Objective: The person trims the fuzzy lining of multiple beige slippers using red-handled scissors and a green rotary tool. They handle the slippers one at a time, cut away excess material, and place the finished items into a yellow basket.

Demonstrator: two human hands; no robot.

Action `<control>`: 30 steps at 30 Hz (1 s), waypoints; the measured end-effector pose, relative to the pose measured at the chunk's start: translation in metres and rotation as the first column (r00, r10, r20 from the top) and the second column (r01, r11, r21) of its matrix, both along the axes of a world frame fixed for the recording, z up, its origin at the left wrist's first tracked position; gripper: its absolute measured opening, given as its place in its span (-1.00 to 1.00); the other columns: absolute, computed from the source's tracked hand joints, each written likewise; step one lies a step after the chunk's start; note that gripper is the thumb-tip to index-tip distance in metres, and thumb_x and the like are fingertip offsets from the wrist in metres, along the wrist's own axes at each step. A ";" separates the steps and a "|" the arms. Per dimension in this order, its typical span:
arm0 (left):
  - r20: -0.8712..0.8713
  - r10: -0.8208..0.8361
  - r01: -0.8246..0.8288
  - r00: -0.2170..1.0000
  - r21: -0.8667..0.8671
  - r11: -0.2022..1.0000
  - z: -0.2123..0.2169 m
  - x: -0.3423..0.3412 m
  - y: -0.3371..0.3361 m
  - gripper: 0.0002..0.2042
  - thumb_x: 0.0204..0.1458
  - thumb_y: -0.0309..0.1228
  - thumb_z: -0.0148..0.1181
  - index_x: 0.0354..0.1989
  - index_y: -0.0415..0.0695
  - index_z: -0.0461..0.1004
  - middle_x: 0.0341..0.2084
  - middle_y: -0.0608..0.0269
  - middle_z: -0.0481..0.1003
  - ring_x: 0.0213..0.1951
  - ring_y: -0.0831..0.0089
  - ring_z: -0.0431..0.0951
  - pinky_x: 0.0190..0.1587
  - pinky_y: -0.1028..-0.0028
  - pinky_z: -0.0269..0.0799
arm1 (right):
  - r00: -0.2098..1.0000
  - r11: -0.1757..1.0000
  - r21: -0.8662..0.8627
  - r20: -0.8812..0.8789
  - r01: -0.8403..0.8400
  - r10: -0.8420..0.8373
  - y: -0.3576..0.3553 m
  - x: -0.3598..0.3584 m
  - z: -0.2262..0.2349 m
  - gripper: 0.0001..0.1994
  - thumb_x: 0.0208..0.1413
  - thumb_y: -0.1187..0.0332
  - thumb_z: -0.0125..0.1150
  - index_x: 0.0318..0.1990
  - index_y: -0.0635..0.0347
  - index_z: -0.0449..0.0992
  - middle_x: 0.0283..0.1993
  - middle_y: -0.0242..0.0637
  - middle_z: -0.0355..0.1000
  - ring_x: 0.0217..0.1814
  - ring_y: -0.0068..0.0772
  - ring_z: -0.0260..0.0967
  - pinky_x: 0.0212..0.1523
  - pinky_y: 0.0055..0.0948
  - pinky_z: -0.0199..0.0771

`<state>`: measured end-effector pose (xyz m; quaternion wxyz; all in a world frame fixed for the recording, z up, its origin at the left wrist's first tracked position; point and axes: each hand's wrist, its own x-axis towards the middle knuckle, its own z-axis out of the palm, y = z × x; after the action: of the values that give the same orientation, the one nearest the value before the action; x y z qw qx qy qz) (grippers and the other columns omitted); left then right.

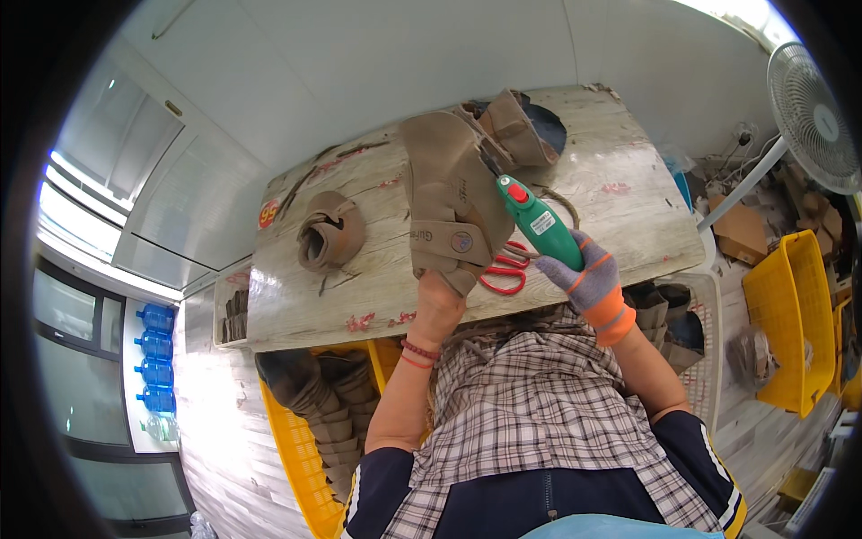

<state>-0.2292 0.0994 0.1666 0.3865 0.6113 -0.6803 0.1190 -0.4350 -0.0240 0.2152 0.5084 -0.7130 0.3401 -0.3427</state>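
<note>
My left grip (437, 301) was bare and closed on the lower end of a tan suede boot upper (449, 202), the fingers wrapped round behind it where I could not see them; my right grip (588, 278), in a grey and orange work glove, was shut round the body of a green handheld power tool (537, 223) with a red button, its dark tip resting against the upper edge of the suede; the boot upper stood raised above the middle of the worktop (377, 287), tilted away from me; I judged it light and soft, floppy where unsupported and a little stiffer at its seams and straps, not slippery thanks to the nap, so the firm lower end was the sensible place to hold it; the tool seemed rigid and heavier toward its front, best held round the middle of its barrel; my left forearm rose nearly straight from the lower edge, wrist bent back a little, a red band at the wrist; my right forearm came in from the right, elbow out, the hand angled up and inward; red-handled scissors (503, 274) lay on the worktop just under the tool, another folded suede piece (330, 232) sat well to the left, and a yellow crate (301, 449) of stacked brown pieces stood below the worktop's near edge.
</note>
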 end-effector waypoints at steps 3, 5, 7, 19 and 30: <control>0.071 -0.021 0.020 0.997 0.026 0.999 0.005 -0.004 0.000 -0.55 -0.30 -0.71 0.00 -0.14 -0.14 0.53 -0.18 0.04 0.50 -0.14 0.02 0.47 -0.08 0.19 0.37 | 1.000 0.997 0.076 0.025 -0.002 0.000 -0.001 0.000 0.009 -0.48 -0.11 0.17 0.42 -0.07 0.34 0.45 -0.39 -0.30 0.49 -0.38 -0.64 0.36 -0.35 -0.58 0.41; 0.081 -0.022 0.019 0.996 0.034 0.999 0.006 -0.006 0.001 -0.56 -0.29 -0.71 0.00 -0.14 -0.14 0.53 -0.19 0.04 0.50 -0.14 0.03 0.47 -0.08 0.19 0.37 | 1.000 0.992 0.125 0.026 -0.008 0.005 -0.003 -0.001 0.009 -0.51 -0.10 0.18 0.42 -0.08 0.34 0.45 -0.40 -0.34 0.48 -0.39 -0.67 0.34 -0.36 -0.60 0.40; 0.055 -0.032 0.030 0.998 0.030 0.999 0.004 -0.008 0.001 -0.57 -0.27 -0.69 0.01 -0.14 -0.12 0.53 -0.17 0.03 0.49 -0.14 0.02 0.47 -0.08 0.18 0.37 | 0.999 0.991 0.132 0.033 0.012 -0.017 -0.005 0.001 0.006 -0.52 -0.10 0.19 0.41 -0.09 0.33 0.46 -0.41 -0.34 0.48 -0.40 -0.67 0.34 -0.37 -0.60 0.40; 0.196 0.355 -0.366 0.914 0.022 0.930 -0.025 0.124 -0.014 -0.75 -0.15 -0.58 0.01 -0.23 -0.34 0.41 -0.19 -0.14 0.37 -0.15 -0.02 0.37 -0.09 0.19 0.31 | 0.977 0.970 0.175 0.094 0.171 -0.189 -0.033 -0.029 -0.014 -0.61 -0.05 0.26 0.37 -0.11 0.30 0.46 -0.44 -0.42 0.42 -0.47 -0.69 0.25 -0.44 -0.62 0.31; -0.995 0.098 -0.103 0.031 0.094 0.990 -0.075 0.150 -0.149 -0.78 -0.11 -0.32 0.35 -0.36 -0.12 0.45 -0.50 0.37 0.45 -0.42 0.55 0.41 -0.37 0.49 0.30 | 0.967 0.964 0.099 -0.083 0.247 -0.240 -0.030 -0.060 -0.037 -0.58 -0.08 0.22 0.38 -0.11 0.30 0.46 -0.41 -0.37 0.46 -0.43 -0.66 0.31 -0.39 -0.58 0.36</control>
<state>-0.0787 -0.0500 0.0918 0.7414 0.5682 -0.1778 -0.3096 -0.4946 -0.0537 0.1784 0.4881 -0.6487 0.4611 -0.3582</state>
